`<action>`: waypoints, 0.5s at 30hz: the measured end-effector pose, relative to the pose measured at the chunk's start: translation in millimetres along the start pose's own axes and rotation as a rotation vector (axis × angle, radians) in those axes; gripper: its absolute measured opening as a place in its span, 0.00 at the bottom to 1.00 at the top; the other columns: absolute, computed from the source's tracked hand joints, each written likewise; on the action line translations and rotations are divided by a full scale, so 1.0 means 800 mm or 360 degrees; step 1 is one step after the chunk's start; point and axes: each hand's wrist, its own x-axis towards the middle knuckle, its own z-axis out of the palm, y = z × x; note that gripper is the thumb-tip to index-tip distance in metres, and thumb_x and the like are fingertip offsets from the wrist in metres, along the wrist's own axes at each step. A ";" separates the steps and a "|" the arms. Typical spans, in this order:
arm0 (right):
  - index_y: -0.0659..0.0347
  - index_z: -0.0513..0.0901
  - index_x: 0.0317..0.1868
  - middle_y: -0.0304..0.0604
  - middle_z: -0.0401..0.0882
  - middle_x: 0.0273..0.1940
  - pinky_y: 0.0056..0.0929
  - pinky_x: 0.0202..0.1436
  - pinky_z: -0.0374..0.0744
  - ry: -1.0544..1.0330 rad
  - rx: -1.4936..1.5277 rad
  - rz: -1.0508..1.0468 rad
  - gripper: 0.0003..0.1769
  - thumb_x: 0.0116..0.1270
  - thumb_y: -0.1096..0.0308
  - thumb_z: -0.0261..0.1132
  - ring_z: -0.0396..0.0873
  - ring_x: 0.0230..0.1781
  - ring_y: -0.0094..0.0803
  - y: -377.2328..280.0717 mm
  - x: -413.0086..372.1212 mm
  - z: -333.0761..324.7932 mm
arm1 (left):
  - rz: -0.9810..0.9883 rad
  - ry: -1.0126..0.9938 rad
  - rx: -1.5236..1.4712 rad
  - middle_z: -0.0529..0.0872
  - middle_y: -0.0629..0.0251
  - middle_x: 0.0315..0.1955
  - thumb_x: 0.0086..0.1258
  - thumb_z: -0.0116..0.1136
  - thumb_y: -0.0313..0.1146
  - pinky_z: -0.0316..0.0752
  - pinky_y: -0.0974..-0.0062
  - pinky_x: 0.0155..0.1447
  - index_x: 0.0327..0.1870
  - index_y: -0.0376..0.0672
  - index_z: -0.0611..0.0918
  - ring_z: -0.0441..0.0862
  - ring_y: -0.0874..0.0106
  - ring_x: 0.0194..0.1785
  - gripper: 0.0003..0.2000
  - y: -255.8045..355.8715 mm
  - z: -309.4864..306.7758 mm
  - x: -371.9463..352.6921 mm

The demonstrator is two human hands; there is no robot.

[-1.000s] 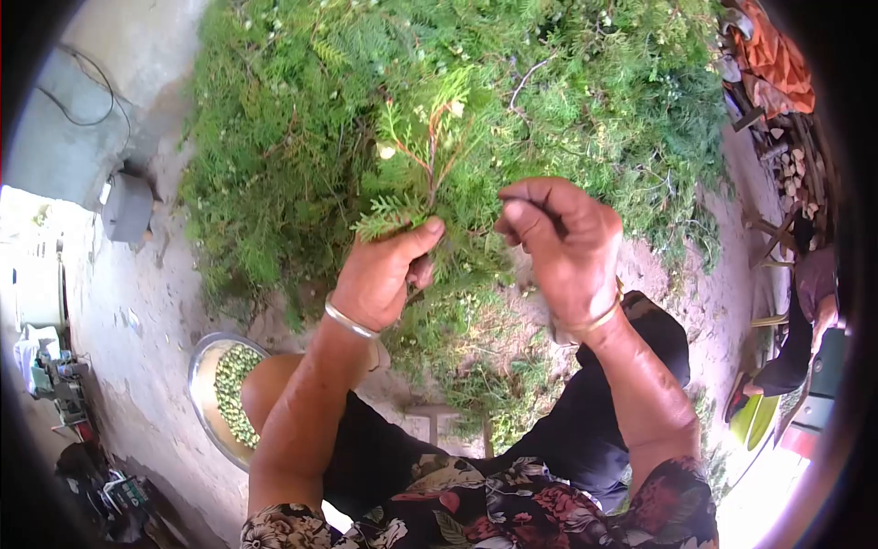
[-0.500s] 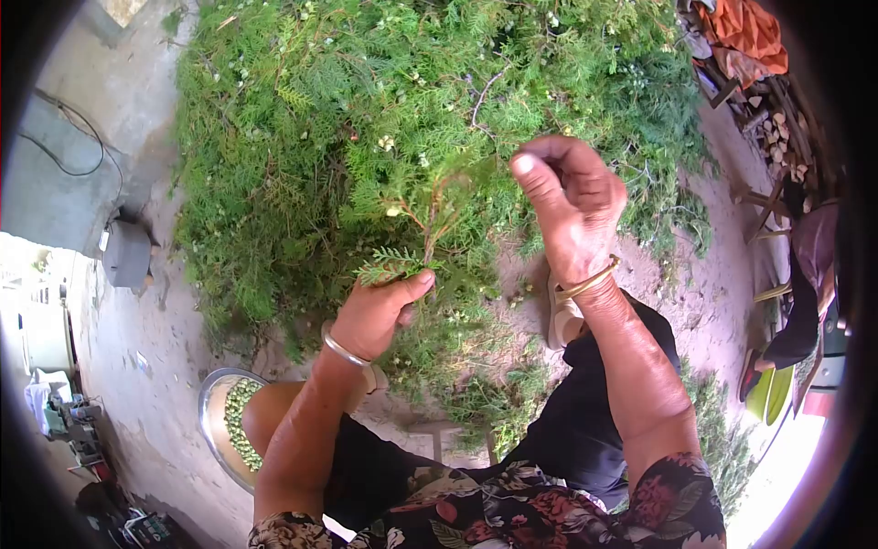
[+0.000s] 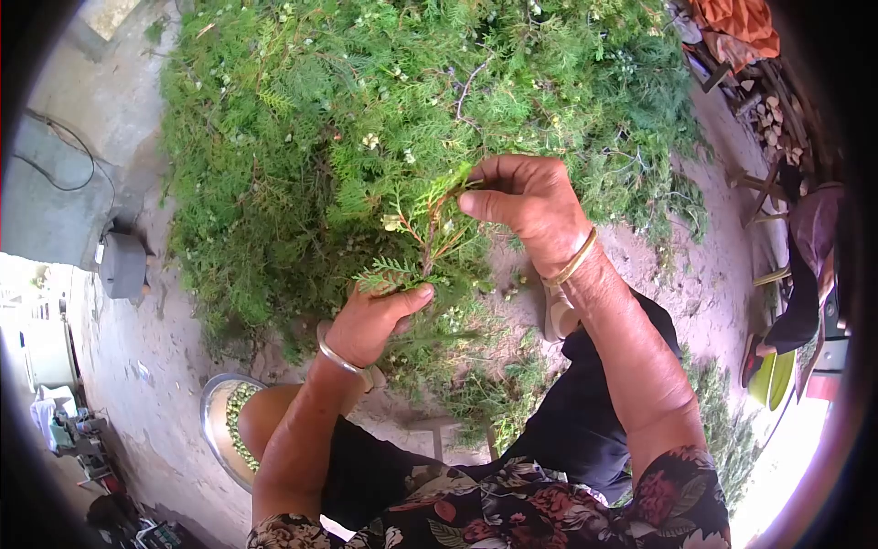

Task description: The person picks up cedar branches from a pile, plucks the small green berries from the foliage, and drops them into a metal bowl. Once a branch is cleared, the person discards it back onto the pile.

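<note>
My left hand is closed round the lower stem of a green arborvitae sprig, thumb on top. The sprig stands upright, with flat scaly leaves, reddish twigs and a pale cone on its left side. At its upper right tip my right hand has thumb and forefinger pinched together on a shoot. What lies between those fingertips is mostly hidden. Behind both hands spreads a large heap of cut arborvitae branches dotted with pale cones.
A metal basin holding small green cones sits by my left knee, partly covered by it. Loose greenery lies between my feet. Split firewood and an orange cloth are at the upper right. A grey box-like object stands at left.
My right hand has come down and left, from apart in the air to the sprig's upper tip. My left hand keeps its hold on the stem. The view has shifted slightly.
</note>
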 end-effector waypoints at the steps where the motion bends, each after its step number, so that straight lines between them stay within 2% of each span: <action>1: 0.71 0.82 0.37 0.39 0.81 0.28 0.21 0.32 0.75 0.0001 0.0000 -0.0002 0.14 0.51 0.72 0.71 0.74 0.28 0.18 -0.003 -0.001 0.001 | 0.0011 -0.0009 0.0006 0.79 0.75 0.28 0.67 0.58 0.41 0.61 0.83 0.29 0.39 0.41 0.80 0.65 0.84 0.26 0.12 -0.001 0.000 0.001; 3: 0.71 0.80 0.38 0.43 0.82 0.32 0.24 0.38 0.76 -0.0044 -0.0129 0.0010 0.11 0.54 0.77 0.68 0.78 0.32 0.24 -0.008 -0.004 0.002 | 0.0024 -0.0017 0.0012 0.78 0.75 0.28 0.66 0.58 0.40 0.61 0.83 0.28 0.39 0.41 0.80 0.65 0.84 0.26 0.11 -0.002 0.001 0.000; 4: 0.71 0.80 0.38 0.43 0.82 0.32 0.24 0.38 0.76 -0.0043 -0.0130 0.0009 0.11 0.54 0.77 0.68 0.78 0.32 0.24 -0.005 -0.003 0.002 | 0.0044 0.0008 -0.0016 0.75 0.76 0.24 0.65 0.59 0.38 0.59 0.82 0.27 0.34 0.42 0.78 0.63 0.84 0.24 0.09 -0.001 0.002 0.000; 5: 0.70 0.80 0.34 0.45 0.81 0.29 0.26 0.35 0.76 0.0160 -0.0510 -0.0336 0.09 0.51 0.77 0.67 0.78 0.29 0.30 0.000 -0.002 0.002 | 0.0063 0.0032 -0.0044 0.71 0.78 0.20 0.64 0.61 0.37 0.57 0.81 0.25 0.29 0.43 0.76 0.61 0.84 0.22 0.09 -0.001 0.004 0.000; 6: 0.69 0.80 0.30 0.47 0.80 0.26 0.29 0.31 0.77 0.0363 -0.0890 -0.0680 0.07 0.49 0.77 0.66 0.78 0.25 0.36 0.006 0.000 0.002 | 0.0063 0.0030 -0.0044 0.71 0.78 0.20 0.64 0.61 0.37 0.57 0.81 0.25 0.29 0.43 0.76 0.61 0.84 0.22 0.09 0.000 0.004 0.000; 7: 0.69 0.80 0.30 0.47 0.80 0.26 0.29 0.31 0.77 0.0366 -0.0892 -0.0680 0.07 0.49 0.77 0.66 0.78 0.25 0.36 0.010 0.002 0.001 | 0.0075 0.0033 0.0005 0.71 0.78 0.19 0.64 0.61 0.37 0.57 0.81 0.25 0.29 0.43 0.76 0.62 0.83 0.22 0.09 0.000 0.003 0.000; 9: 0.69 0.78 0.28 0.50 0.79 0.25 0.32 0.31 0.77 0.0830 -0.1439 -0.1133 0.06 0.48 0.79 0.65 0.78 0.25 0.44 0.014 0.007 -0.003 | 0.0090 0.0026 0.0049 0.71 0.77 0.19 0.64 0.61 0.37 0.58 0.80 0.25 0.28 0.42 0.76 0.62 0.83 0.22 0.10 -0.001 -0.001 0.000; 10: 0.69 0.79 0.32 0.50 0.80 0.27 0.32 0.30 0.77 0.0931 -0.1375 -0.1278 0.06 0.52 0.77 0.63 0.79 0.25 0.39 0.012 0.016 -0.020 | 0.0106 0.0022 0.0119 0.71 0.78 0.19 0.64 0.61 0.37 0.58 0.80 0.25 0.29 0.42 0.77 0.63 0.83 0.22 0.10 -0.005 -0.006 -0.002; 12: 0.69 0.79 0.35 0.49 0.80 0.31 0.30 0.28 0.78 0.0863 -0.0761 -0.0506 0.07 0.57 0.77 0.57 0.79 0.26 0.34 -0.026 0.008 -0.037 | 0.0123 0.0026 0.0185 0.71 0.78 0.19 0.64 0.61 0.38 0.58 0.80 0.26 0.29 0.42 0.77 0.63 0.83 0.22 0.10 -0.009 -0.009 -0.005; 13: 0.70 0.79 0.37 0.47 0.80 0.32 0.26 0.27 0.79 0.0726 -0.0104 -0.0269 0.09 0.59 0.76 0.55 0.79 0.27 0.30 -0.025 0.012 -0.047 | 0.0093 0.0050 0.0129 0.71 0.77 0.18 0.63 0.61 0.38 0.59 0.80 0.26 0.29 0.42 0.77 0.63 0.83 0.22 0.10 -0.010 -0.009 -0.007; 14: 0.70 0.79 0.37 0.47 0.80 0.32 0.26 0.27 0.79 0.0725 -0.0099 -0.0268 0.09 0.59 0.76 0.55 0.79 0.27 0.30 -0.024 0.011 -0.046 | 0.0059 0.0072 0.0076 0.71 0.77 0.18 0.63 0.61 0.38 0.59 0.79 0.26 0.30 0.42 0.78 0.63 0.83 0.22 0.10 -0.011 -0.010 -0.009; 15: 0.71 0.79 0.37 0.46 0.80 0.31 0.24 0.27 0.79 0.0642 0.0262 -0.0089 0.09 0.59 0.76 0.56 0.79 0.26 0.29 -0.023 0.009 -0.046 | 0.0056 0.0072 0.0080 0.71 0.77 0.18 0.63 0.61 0.38 0.59 0.79 0.26 0.30 0.42 0.78 0.63 0.83 0.22 0.10 -0.009 -0.012 -0.010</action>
